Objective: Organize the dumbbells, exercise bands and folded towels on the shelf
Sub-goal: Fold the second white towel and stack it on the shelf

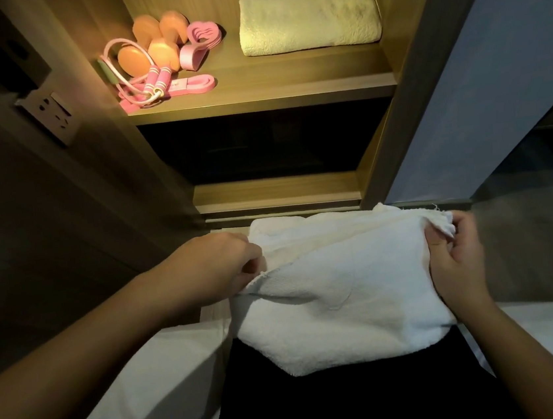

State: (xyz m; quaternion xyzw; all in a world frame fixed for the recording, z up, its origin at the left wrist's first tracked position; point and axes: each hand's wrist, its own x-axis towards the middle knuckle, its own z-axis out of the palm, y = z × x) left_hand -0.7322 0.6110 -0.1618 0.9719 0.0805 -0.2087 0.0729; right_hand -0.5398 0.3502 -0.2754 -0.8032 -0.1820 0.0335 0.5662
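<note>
Spanning the space below the lit shelf (pixel 287 73), a white towel (pixel 340 298) hangs half-folded; a folded towel (pixel 308 19) lies shelf-right. One edge is pinched by the left hand (pixel 219 264), the opposite corner by the right hand (pixel 456 254). Shelf-left sit dumbbells (pixel 156 47) and pink bands (pixel 197 82).

Your left hand (pixel 219 264) has its fingertips hidden under a fold of the white towel (pixel 339 291), and that towel's far corner covers part of your right hand (pixel 455 251). The compartment (pixel 261 145) beneath the lit shelf (pixel 265 90) is too dark to tell its contents.
</note>
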